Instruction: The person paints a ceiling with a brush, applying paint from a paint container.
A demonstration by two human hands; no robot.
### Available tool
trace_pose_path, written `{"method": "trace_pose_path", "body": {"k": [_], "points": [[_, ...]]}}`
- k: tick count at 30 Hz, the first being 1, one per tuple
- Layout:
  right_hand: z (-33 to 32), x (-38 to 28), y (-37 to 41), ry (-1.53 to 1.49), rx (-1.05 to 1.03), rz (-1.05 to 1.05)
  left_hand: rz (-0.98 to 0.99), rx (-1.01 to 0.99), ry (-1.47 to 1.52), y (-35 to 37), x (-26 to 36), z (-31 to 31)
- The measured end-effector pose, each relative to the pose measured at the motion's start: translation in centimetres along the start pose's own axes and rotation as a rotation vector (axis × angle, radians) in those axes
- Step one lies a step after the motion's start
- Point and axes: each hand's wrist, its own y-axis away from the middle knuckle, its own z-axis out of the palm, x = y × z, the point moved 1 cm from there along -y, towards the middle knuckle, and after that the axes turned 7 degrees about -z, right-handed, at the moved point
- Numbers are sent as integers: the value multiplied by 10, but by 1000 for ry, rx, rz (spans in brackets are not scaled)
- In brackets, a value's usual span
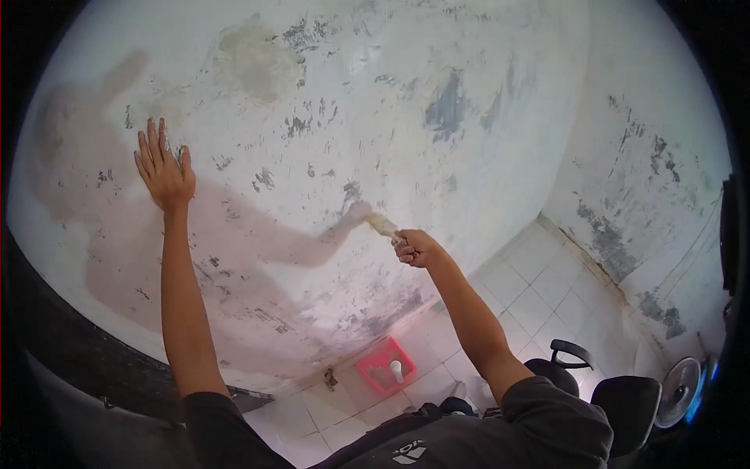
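My right hand point(416, 248) is wrapped round the handle of a paintbrush point(381, 225) with pale yellowish bristles. The brush points up and left, its tip at or very close to the patchy white wall point(375, 141); contact cannot be made out for sure. Higher up and to the left, my left hand point(166, 173) lies flat against the same wall with its fingers spread and nothing in it. Whitish smears show on its fingertips. Grey patches and flaked spots mark the wall around both hands, and my shadow falls across it.
On the white tiled floor point(539, 293) below stands a pink-red tray point(362, 371) with a white object point(397, 370) in it. A black chair point(627, 406) and a round fan point(678, 391) are at lower right. A second stained wall point(648, 156) meets this one at right.
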Motion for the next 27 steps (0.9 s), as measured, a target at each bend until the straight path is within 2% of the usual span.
{"method": "trace_pose_path", "body": {"k": [1, 4, 6, 8, 10, 12, 14, 18, 22, 27], "points": [[-5, 2, -1, -46, 48, 84, -3, 2, 1, 0, 1, -1], [-6, -2, -5, -33, 75, 85, -7, -1, 21, 0, 0, -1], [5, -19, -5, 4, 49, 27, -20, -21, 5, 0, -1, 1], [23, -46, -7, 71, -88, -96, -14, -12, 20, 0, -2, 1], [58, -78, -2, 85, -60, -178, -6, -5, 32, 0, -2, 1], [99, -110, 21, 157, -26, -149, -10, -13, 20, 0, -1, 0], [109, -130, 19, 129, -176, -215, -7, -10, 11, 1, -3, 1], [136, -168, 29, 193, -230, -353, -10, -10, -10, 1, -6, 4], [191, -218, 56, 221, -323, -536, 0, -5, 3, 3, -7, 5], [239, -271, 76, 304, -400, -541, 7, 14, -11, 2, -8, 6]]}}
